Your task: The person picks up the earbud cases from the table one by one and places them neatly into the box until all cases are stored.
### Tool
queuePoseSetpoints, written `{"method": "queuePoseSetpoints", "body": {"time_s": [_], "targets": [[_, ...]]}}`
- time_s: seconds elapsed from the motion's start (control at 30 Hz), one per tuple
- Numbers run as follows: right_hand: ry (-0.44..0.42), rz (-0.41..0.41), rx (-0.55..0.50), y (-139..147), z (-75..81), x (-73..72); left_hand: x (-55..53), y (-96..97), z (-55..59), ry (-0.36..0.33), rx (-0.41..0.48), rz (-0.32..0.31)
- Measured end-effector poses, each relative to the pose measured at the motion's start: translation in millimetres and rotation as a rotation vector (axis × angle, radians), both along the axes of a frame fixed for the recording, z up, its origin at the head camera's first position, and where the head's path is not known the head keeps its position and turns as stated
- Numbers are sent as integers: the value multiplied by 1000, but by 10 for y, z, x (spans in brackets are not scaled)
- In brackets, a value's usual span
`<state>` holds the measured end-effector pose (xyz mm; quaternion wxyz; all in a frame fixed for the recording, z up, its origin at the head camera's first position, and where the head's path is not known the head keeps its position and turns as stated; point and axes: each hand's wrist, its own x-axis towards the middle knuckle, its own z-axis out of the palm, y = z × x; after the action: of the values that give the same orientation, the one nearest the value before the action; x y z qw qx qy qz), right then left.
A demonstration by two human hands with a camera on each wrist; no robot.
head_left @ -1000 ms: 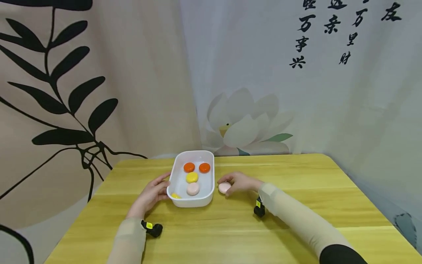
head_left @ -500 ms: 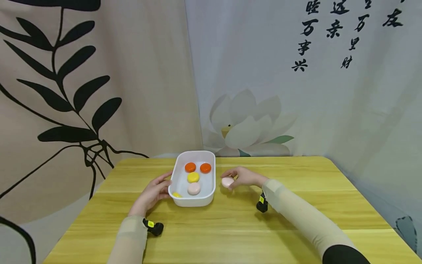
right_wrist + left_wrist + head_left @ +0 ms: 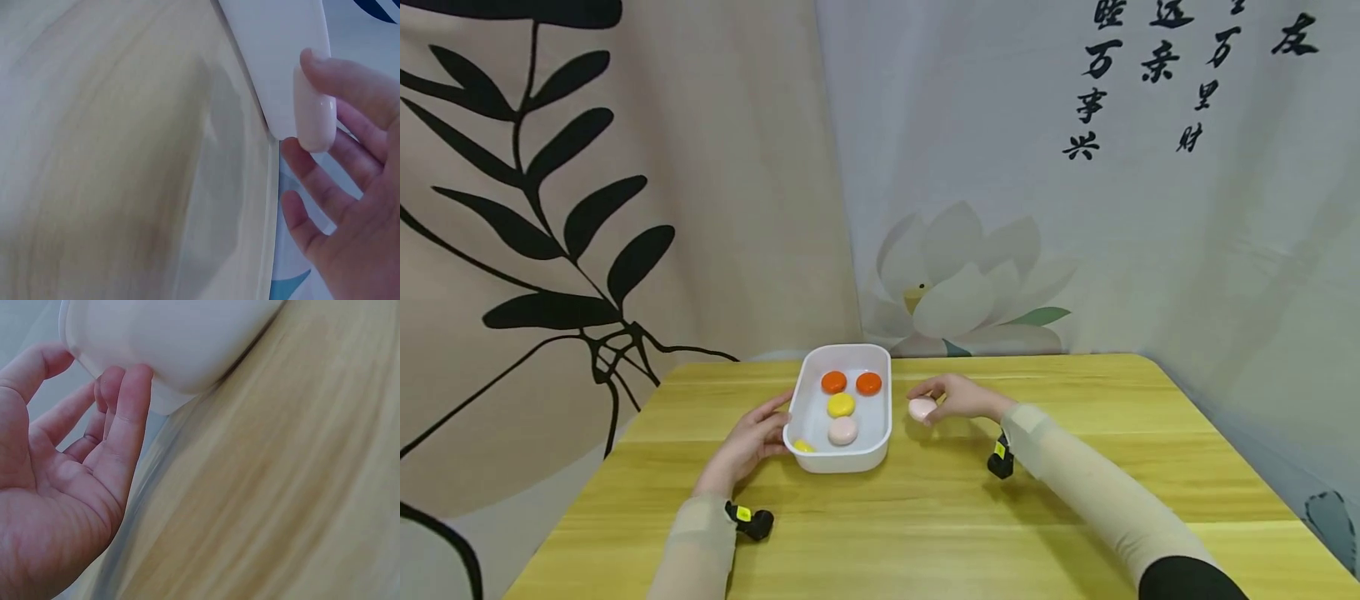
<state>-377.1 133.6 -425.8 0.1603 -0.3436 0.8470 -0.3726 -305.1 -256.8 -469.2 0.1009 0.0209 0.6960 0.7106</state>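
A white rectangular container [image 3: 837, 462] stands on the table, left of its middle. Inside it lie two orange discs, a yellow disc [image 3: 841, 405], a pale pink disc [image 3: 842, 431] and a small yellow piece [image 3: 804, 446] in the near left corner. My left hand [image 3: 752, 442] rests its fingertips against the container's left side; the left wrist view shows the fingers [image 3: 134, 394] on the outer wall. My right hand [image 3: 958, 397], right of the container, pinches another pale pink disc [image 3: 314, 115] between thumb and fingers, held on edge with smooth, rounded sides.
The wood-grain table [image 3: 865, 533] stretches to both sides and toward me. Behind it hangs a curtain [image 3: 760, 208] with printed black leaves, a pale lotus and dark characters. The table's far edge runs close behind the container.
My right hand has gripped the pink disc and moved it slightly up and to the right, off the spot where it lay. The left hand and the container have hardly moved.
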Motion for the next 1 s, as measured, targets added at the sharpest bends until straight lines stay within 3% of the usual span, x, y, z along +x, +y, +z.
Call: {"method": "queuePoseSetpoints", "body": {"time_s": [0.2, 0.5, 1.0], "targets": [[7, -37, 9, 67, 91, 3, -2, 14, 21, 24, 4, -12], [18, -73, 4, 108, 241, 5, 7, 43, 17, 15, -17, 24], [46, -48, 11, 152, 377, -31, 21, 44, -6, -5, -7, 45]]}}
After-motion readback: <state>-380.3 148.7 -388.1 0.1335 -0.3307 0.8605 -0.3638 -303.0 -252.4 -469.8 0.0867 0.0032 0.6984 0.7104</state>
